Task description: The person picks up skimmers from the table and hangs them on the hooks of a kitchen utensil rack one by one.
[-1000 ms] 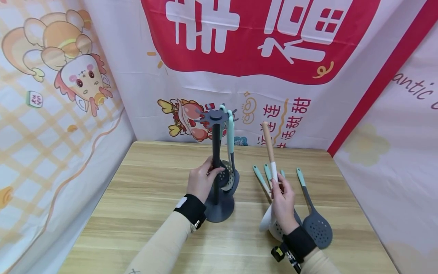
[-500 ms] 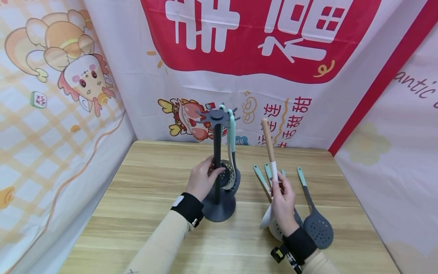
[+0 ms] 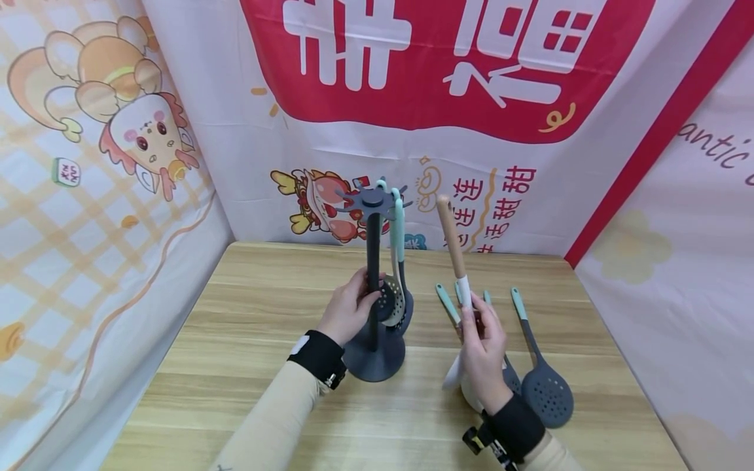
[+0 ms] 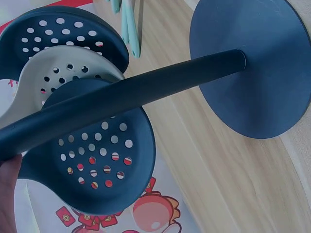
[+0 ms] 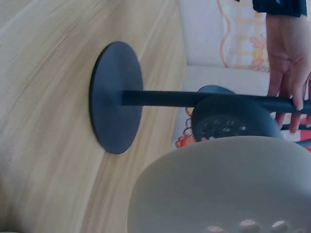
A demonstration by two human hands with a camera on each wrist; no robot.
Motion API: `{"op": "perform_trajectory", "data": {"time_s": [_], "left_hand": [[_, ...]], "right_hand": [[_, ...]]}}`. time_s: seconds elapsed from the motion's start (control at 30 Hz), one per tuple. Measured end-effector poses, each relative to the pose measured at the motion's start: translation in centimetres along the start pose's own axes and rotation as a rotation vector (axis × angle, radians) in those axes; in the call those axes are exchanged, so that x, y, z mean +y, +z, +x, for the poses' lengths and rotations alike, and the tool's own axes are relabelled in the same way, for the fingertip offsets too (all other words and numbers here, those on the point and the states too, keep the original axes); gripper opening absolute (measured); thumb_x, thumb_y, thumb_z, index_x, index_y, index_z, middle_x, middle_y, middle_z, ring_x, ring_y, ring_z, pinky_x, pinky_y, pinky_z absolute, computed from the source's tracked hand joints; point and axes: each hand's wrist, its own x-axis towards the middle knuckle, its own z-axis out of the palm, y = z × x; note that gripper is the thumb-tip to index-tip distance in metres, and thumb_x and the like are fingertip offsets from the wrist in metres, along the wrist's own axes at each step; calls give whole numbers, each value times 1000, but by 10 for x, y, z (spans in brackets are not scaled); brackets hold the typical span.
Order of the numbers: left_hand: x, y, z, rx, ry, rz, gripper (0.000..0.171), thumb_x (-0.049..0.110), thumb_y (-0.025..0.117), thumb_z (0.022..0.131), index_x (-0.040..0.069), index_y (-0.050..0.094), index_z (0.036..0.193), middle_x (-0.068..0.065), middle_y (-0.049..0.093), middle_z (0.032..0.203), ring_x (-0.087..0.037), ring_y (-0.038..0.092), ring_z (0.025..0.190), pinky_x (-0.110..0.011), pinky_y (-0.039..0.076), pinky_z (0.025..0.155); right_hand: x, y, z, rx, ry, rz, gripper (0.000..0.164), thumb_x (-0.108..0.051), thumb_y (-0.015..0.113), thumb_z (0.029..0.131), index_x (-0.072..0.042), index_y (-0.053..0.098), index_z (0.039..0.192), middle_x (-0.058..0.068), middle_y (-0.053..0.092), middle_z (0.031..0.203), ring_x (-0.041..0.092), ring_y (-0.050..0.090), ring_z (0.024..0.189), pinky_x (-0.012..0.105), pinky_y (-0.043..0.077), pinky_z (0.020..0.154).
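Observation:
My left hand [image 3: 347, 307] grips the pole of a dark utensil stand [image 3: 374, 248], thumb in front and fingers behind. Hanging from the stand's hooks are a dark slotted ladle [image 4: 97, 160], a pale slotted one [image 4: 34, 73] and another dark slotted one [image 4: 70, 26], with mint handles showing in the head view. To the right of the stand, my right hand [image 3: 484, 353] holds a white slotted ladle [image 3: 452, 242] by its white shaft. Its wooden handle points up; its head points down, partly behind the hand. That pale bowl looms large in the right wrist view.
On the wooden tabletop [image 3: 235, 340] at the right lies a dark slotted turner [image 3: 548, 396]. Several mint-handled utensils [image 3: 446, 301] lie behind and beneath my right hand, partly covered by it. A printed cloth [image 3: 247, 196] hangs along the back edge and both sides.
My right hand has shifted slightly left, and the ladle's wooden handle has moved left and a little up, nearer the stand. My left hand keeps its grip on the pole.

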Motion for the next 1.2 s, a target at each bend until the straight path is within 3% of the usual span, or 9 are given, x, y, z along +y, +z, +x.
{"op": "perform_trajectory", "data": {"time_s": [0.17,0.33,0.63,0.93,1.2], "left_hand": [[-2,-2,0,-28,1,11,33,3,54,100,6,53,134,-15,65,129,-30,65,118,-42,54,99],[-2,-2,0,-24,-23,50,23,9,55,101,4,59,123,-12,69,118,-25,69,107,-42,58,93],[-2,-1,2,8,-58,62,23,13,59,99,5,63,120,-10,72,113,-24,71,102,-42,59,91],[-3,0,2,47,-47,63,23,13,62,97,6,64,119,-8,73,110,-23,73,101,-40,59,90],[-3,2,-1,77,-38,69,27,15,65,95,4,65,120,-10,74,108,-24,73,100,-40,59,88]], "right_hand": [[-14,6,-2,-5,-141,35,32,2,48,102,4,56,132,4,56,100,12,52,70,18,49,58],[-23,11,-6,-21,-178,52,32,5,48,101,5,56,132,3,55,101,12,51,71,18,49,60],[-24,17,-10,-55,-322,23,37,17,49,94,10,56,129,21,59,102,8,54,74,14,50,62],[-28,21,-12,-89,-354,50,36,19,48,93,12,56,127,22,60,100,11,54,73,20,50,60],[-28,23,-14,-108,-335,47,39,19,47,94,9,55,131,24,60,103,3,57,78,16,53,66]]}}
